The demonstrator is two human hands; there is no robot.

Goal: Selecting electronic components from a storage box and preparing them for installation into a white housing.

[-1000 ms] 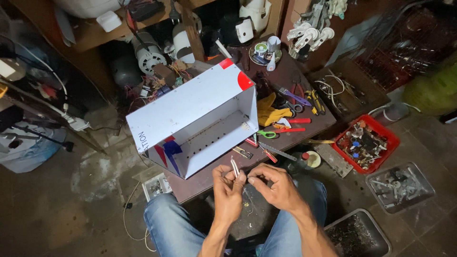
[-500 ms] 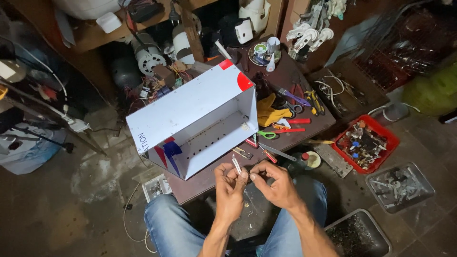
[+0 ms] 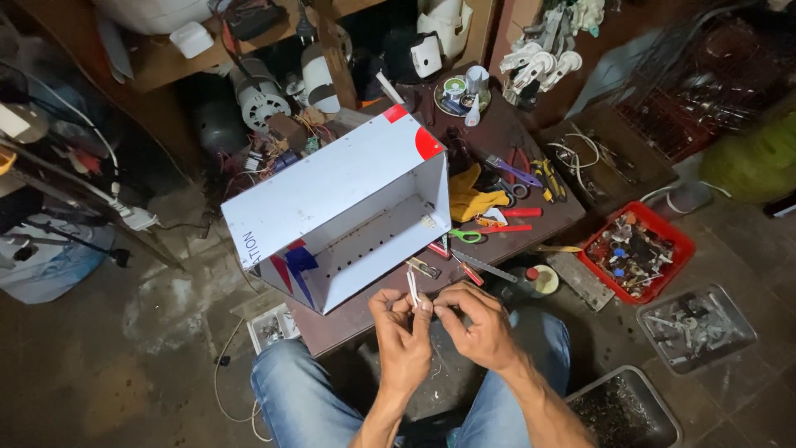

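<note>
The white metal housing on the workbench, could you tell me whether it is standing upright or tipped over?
Tipped. The white metal housing lies on its side on the workbench, its open face turned toward the person, showing an empty interior.

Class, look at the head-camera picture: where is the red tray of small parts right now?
The red tray sits on the floor at the right of the head view, beside the dark low table, just above a clear tray of metal bits.

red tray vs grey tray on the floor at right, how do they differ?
The red tray is bright red and opaque; the grey tray looks pale and translucent. The red tray holds a heaped mix of coloured small parts; the grey tray holds a thin scatter of light bits. The red tray lies nearer the table; the grey tray sits further out. Both are shallow, rectangular and open-topped.
</note>
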